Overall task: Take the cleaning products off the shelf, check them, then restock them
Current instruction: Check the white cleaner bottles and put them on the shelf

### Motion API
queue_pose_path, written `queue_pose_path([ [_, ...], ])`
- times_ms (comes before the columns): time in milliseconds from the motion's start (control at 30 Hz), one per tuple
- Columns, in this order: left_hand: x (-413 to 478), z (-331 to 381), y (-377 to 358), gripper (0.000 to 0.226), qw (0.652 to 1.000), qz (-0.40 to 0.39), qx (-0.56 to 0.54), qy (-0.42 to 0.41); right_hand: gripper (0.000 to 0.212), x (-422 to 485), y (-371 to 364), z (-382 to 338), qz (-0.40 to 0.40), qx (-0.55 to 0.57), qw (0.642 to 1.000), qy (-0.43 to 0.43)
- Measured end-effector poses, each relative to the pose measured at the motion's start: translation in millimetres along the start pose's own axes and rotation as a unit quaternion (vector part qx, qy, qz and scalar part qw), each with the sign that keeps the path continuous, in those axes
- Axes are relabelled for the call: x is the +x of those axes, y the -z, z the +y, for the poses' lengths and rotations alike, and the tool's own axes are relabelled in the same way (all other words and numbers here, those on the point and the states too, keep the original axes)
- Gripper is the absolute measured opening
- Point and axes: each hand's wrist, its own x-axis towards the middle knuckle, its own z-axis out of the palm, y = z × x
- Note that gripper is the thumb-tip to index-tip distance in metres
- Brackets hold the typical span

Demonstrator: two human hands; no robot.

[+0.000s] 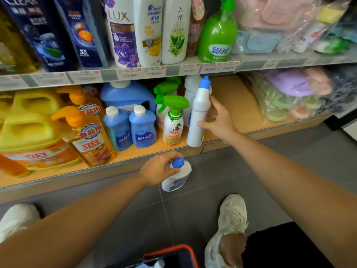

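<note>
My right hand (218,120) grips a tall white bottle with a blue angled cap (198,117), held upright at the front edge of the lower shelf (231,105). My left hand (160,171) holds a second white bottle with a blue cap (178,177) by its neck, below the shelf edge and above the floor. More white bottles (190,89) stand behind the one in my right hand. Green-trigger spray bottles (172,118) stand just to its left.
Blue detergent bottles (142,128), orange dish soap (90,136) and yellow jugs (29,132) fill the lower shelf's left. Shampoo bottles (146,29) line the upper shelf. Bagged slippers (289,93) lie at right. A red-rimmed basket (173,250) sits below, beside my shoe (231,217).
</note>
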Motion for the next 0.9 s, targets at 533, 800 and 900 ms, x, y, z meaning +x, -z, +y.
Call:
queue_pose_path([
  [533,-9,-20,-26,0.061,0.999,0.009,-0.015,0.048,0.104,10,-24,8,0.115,-0.033,0.992,0.027],
  [800,-12,-16,2,0.063,0.999,0.023,-0.018,0.040,0.092,-2,-6,21,0.116,-0.012,0.993,-0.001],
  [900,-12,-4,25,0.058,0.999,0.023,-0.035,0.010,0.052,-29,-9,35,0.053,-0.035,0.993,-0.099],
])
